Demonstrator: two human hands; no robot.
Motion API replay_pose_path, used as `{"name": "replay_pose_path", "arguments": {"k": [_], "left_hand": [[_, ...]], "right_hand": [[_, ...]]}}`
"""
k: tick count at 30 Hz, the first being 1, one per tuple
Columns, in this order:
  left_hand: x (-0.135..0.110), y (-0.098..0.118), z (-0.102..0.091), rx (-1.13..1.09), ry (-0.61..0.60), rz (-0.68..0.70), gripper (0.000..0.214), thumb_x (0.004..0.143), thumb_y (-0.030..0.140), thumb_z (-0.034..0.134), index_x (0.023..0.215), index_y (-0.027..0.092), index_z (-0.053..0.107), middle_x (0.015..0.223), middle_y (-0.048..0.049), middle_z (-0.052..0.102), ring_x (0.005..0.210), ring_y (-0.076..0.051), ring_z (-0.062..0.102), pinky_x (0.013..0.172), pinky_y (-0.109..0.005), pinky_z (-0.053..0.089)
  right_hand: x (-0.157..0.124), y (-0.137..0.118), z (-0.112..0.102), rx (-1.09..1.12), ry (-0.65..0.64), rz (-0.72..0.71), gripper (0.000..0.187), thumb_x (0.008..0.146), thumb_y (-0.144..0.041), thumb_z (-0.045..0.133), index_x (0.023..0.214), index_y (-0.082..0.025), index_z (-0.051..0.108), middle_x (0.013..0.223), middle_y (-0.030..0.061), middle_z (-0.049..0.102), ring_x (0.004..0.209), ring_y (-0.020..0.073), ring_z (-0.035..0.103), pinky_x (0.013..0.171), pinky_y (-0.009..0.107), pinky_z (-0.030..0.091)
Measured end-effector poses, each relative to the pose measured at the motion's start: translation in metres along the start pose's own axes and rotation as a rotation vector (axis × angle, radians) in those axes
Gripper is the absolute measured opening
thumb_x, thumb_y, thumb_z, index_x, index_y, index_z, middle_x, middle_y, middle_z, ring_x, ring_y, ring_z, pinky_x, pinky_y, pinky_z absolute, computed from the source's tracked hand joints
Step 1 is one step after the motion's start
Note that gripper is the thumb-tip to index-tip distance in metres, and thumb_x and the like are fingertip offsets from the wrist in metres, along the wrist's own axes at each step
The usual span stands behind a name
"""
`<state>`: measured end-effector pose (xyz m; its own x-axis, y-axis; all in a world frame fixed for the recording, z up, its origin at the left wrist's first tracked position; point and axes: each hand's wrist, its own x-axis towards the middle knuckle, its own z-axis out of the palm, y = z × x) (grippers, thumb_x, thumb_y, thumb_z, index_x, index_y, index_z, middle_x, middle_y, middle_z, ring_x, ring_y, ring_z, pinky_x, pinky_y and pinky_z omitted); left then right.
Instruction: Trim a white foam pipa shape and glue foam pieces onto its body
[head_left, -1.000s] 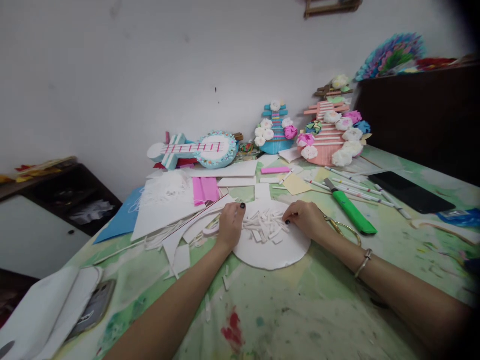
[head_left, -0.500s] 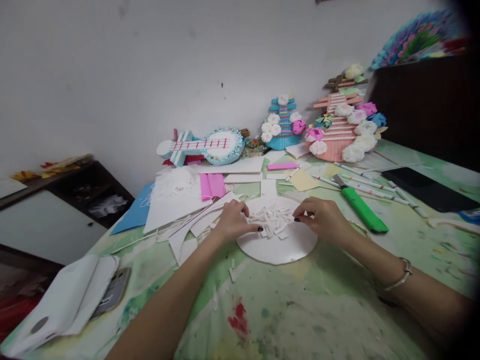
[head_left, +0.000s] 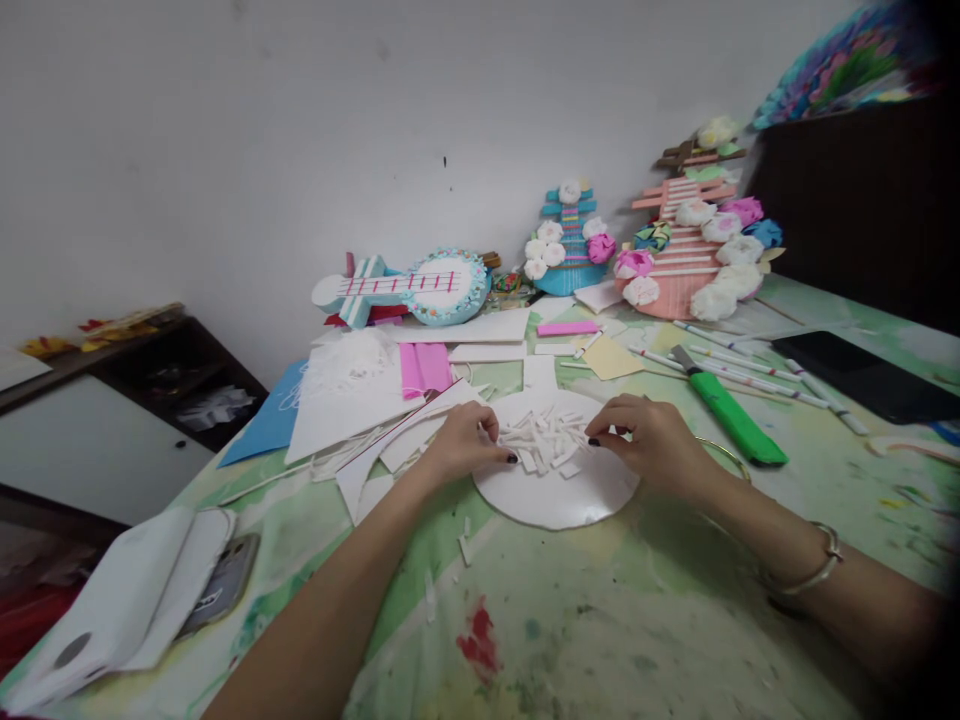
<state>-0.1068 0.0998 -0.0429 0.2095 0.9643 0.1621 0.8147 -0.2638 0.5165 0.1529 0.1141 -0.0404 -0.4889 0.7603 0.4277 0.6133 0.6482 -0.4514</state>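
A heap of small white cut strips (head_left: 547,440) lies on a round white board (head_left: 562,502), which has a narrow neck (head_left: 538,374) pointing away from me. My left hand (head_left: 466,440) is at the heap's left side, thumb stretched toward the strips and fingers curled with a gap to the thumb. Across from it, my right hand (head_left: 646,438) has thumb and index fingertip pinched together at the heap's right edge. Whether a strip is between those fingertips is too small to make out. A green utility knife (head_left: 731,415) lies right of my right hand.
A blue and white model instrument (head_left: 412,288) and flower-decorated blue (head_left: 571,250) and pink (head_left: 679,265) ones stand at the back. Markers (head_left: 757,375) and a black phone (head_left: 862,375) lie right. White sheets (head_left: 341,405) and a grey phone (head_left: 221,585) under a white case are left.
My left hand has drawn slightly left, its thumb a little back from the strips. The right hand stays at the heap's edge. The view has shifted slightly.
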Motion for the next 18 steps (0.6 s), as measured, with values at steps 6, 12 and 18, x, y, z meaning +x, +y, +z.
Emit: {"name": "replay_pose_path", "arguments": {"k": [6, 12, 18], "left_hand": [[-0.0005, 0.0052, 0.0018, 0.011, -0.067, 0.081, 0.025, 0.057, 0.029, 0.074, 0.059, 0.017, 0.052, 0.068, 0.0005, 0.054, 0.070, -0.015, 0.048, 0.064, -0.026, 0.035], [-0.0009, 0.0062, 0.0035, -0.006, -0.072, 0.054, 0.018, 0.061, 0.026, 0.071, 0.059, 0.017, 0.055, 0.066, 0.0010, 0.055, 0.068, -0.014, 0.048, 0.063, -0.026, 0.034], [0.0004, -0.0004, 0.0033, -0.042, -0.069, 0.036, 0.023, 0.057, 0.030, 0.074, 0.058, 0.017, 0.055, 0.066, 0.0011, 0.053, 0.067, -0.014, 0.047, 0.060, -0.025, 0.034]], "right_hand": [[-0.0007, -0.0015, 0.0008, -0.010, -0.016, -0.009, 0.019, 0.074, -0.007, 0.057, 0.074, -0.020, 0.070, 0.078, 0.0028, 0.068, 0.075, 0.0147, 0.061, 0.063, 0.024, 0.044], [-0.0013, -0.0036, 0.0020, 0.014, -0.012, -0.035, 0.018, 0.075, -0.009, 0.056, 0.074, -0.020, 0.070, 0.079, 0.0042, 0.067, 0.074, 0.0151, 0.061, 0.067, 0.026, 0.046], [-0.0012, -0.0078, 0.0022, 0.032, -0.097, -0.022, 0.019, 0.075, -0.007, 0.056, 0.072, -0.020, 0.070, 0.076, 0.0031, 0.067, 0.072, 0.0140, 0.060, 0.064, 0.024, 0.046]]}}
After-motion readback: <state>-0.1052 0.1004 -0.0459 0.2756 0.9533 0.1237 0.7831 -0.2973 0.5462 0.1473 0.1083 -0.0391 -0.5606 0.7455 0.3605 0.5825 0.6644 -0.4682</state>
